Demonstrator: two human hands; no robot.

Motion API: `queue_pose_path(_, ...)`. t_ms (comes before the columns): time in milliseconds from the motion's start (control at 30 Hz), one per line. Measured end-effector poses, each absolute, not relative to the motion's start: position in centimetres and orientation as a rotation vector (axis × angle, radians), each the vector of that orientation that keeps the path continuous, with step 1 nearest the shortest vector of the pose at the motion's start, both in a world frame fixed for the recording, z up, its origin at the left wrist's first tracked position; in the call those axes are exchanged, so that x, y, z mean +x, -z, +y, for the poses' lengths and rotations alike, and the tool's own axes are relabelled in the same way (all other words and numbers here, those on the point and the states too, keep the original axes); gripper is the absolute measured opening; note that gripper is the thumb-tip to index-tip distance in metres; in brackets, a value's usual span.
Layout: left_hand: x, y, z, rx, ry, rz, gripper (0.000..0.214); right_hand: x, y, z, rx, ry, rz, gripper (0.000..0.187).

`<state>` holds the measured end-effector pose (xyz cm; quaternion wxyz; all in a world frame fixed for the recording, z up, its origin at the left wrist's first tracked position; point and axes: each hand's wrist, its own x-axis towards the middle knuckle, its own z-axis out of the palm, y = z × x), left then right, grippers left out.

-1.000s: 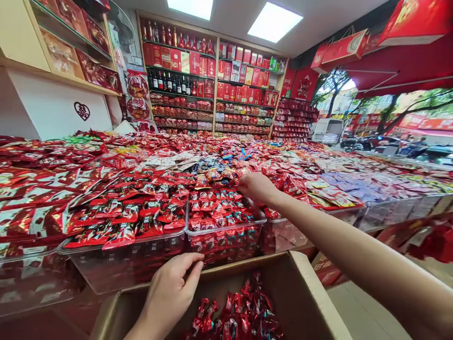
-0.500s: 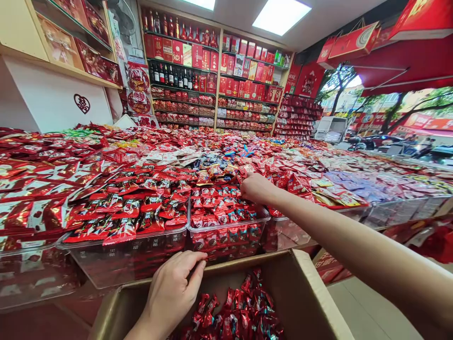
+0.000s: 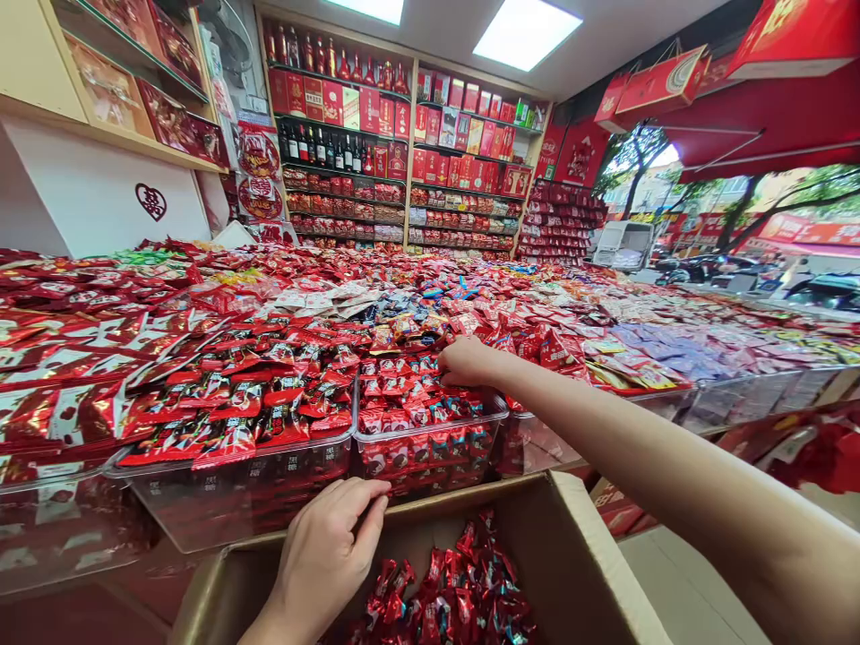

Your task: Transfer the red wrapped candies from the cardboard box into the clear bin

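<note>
My left hand [image 3: 336, 537] is closed over the near-left part of the front rim of an open cardboard box [image 3: 584, 528], thumb and fingers pressed together at the edge. Inside the box lie many twist-wrapped red candies [image 3: 457, 582]. Above the back right part of a clear plastic bin [image 3: 430, 434], my right hand [image 3: 467, 361] is curled with its fingertips down at the candies. Whatever is between those fingertips is hidden. The bin holds rows of small red-wrapped candies [image 3: 396, 385], some with blue parts.
To the left stands another clear bin of red and black packets [image 3: 242, 403]. Purple packets [image 3: 672, 354] lie to the right. Behind the candy display, shelves hold bottles [image 3: 322, 148] and red boxes [image 3: 369, 107]. Red gift boxes [image 3: 662, 85] hang at upper right.
My right hand has shifted slightly left and down over the bin of candies. My left hand stays at the box rim. The whole view has moved a little.
</note>
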<state>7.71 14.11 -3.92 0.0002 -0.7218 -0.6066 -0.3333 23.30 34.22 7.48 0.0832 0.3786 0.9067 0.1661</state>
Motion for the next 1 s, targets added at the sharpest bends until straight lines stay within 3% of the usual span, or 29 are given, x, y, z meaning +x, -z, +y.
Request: queue_pose_path(1000, 8.2, 4.0, 14.2, -2.225, 0.942, -1.813, 0.018, 23.9, -6.1, 33.9, 1.327, -0.374, 2.731, 0.026)
